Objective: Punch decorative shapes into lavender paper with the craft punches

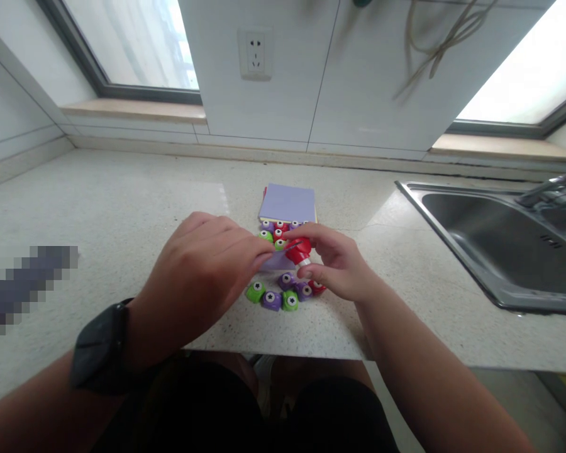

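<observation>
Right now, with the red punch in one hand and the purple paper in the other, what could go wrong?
The paper slip may go into the red punch crooked, since the left hand pinches only its edge. The right hand hovers over the loose punches near the counter edge; a nudge could knock some off.

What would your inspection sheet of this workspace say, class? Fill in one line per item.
Surface: speckled stone counter, pale and dry-looking.
Job's things: red punch held over a lilac paper slip; green, purple and red punches in a near row, more behind; paper pad.
Clutter: nothing seen.
Hands: left hand pinches the slip; right hand grips the red punch.
Cables: looped cord hanging on the wall.
Surroundings: steel sink, wall socket, two windows.
</observation>
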Tool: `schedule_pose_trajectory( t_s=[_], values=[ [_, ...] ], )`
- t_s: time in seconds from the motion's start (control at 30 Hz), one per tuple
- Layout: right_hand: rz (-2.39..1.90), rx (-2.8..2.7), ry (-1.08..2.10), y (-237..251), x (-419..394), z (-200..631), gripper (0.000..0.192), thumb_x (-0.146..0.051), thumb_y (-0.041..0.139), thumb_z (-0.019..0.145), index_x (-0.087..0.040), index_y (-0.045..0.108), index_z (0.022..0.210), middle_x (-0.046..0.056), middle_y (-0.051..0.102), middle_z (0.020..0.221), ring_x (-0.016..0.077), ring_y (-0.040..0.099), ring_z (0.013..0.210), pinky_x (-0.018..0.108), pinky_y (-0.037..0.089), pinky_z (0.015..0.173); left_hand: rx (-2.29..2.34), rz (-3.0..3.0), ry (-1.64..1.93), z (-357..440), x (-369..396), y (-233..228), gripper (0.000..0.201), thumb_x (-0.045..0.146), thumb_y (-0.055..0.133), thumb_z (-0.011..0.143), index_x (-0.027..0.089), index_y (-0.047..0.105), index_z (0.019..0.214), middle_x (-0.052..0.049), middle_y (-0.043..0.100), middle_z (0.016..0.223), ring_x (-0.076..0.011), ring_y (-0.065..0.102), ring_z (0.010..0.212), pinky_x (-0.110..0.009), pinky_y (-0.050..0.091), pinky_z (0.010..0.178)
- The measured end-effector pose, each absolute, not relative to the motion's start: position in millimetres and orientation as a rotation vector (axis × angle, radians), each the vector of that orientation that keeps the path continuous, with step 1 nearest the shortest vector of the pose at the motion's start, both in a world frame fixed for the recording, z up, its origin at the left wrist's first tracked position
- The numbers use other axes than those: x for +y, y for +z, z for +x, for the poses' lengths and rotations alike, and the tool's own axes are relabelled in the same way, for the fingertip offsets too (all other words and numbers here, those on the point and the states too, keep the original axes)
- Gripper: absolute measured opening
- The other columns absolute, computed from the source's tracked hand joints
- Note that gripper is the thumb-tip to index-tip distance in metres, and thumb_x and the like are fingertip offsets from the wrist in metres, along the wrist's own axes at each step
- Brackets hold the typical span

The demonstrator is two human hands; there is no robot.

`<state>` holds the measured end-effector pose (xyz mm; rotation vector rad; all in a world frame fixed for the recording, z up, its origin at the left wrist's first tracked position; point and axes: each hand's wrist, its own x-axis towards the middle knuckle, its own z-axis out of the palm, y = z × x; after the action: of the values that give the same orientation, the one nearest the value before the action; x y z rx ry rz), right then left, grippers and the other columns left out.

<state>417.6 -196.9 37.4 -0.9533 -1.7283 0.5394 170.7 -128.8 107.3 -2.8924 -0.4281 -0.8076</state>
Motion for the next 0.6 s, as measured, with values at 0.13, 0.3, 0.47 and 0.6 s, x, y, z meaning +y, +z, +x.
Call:
schedule_pose_trajectory(
  t_s=[0.13,0.3,0.47,0.6],
  values=[
    [-0.996,-1.755,0.544,38.8,-196.9,417.5,0.048,-0.040,0.082,0.085,-0.028,0.067,0.129,0.006,0.070,0.118,0.0224,0.066,0.108,0.037,0.050,0.095,-0.458,-2.909,-0.817,171.5,-127.5,107.9,0.016,0.026,0.056,0.101,0.022,0.071,0.099,-0.003,0.075,0.089,-0.0235,0.064,0.081,-0.040,0.040,0.078],
    [-1.034,-1.763,0.499,41.3,-196.1,418.4,0.043,-0.038,0.086,0.081,-0.026,0.071,0.120,0.005,0.073,0.108,0.0200,0.066,0.096,0.035,0.050,0.086,-0.471,-2.947,-0.815,172.1,-126.9,107.0,0.017,0.024,0.056,0.101,0.020,0.072,0.098,-0.004,0.075,0.088,-0.0230,0.063,0.079,-0.039,0.039,0.076],
    [-1.049,-1.682,0.614,35.2,-194.0,419.2,0.046,-0.037,0.090,0.076,-0.024,0.073,0.116,0.006,0.074,0.106,0.0203,0.067,0.093,0.036,0.053,0.085,-0.517,-2.990,-0.823,172.9,-125.5,105.5,0.016,0.023,0.056,0.100,0.019,0.072,0.099,-0.004,0.075,0.090,-0.0226,0.064,0.080,-0.038,0.041,0.077],
    [-1.033,-1.637,0.705,33.6,-193.3,420.0,0.046,-0.036,0.092,0.074,-0.024,0.074,0.115,0.006,0.074,0.108,0.0219,0.068,0.099,0.038,0.055,0.089,-0.557,-3.030,-0.809,173.4,-125.2,105.9,0.018,0.025,0.056,0.101,0.019,0.072,0.099,-0.004,0.076,0.091,-0.0227,0.065,0.082,-0.038,0.041,0.078]
  ],
)
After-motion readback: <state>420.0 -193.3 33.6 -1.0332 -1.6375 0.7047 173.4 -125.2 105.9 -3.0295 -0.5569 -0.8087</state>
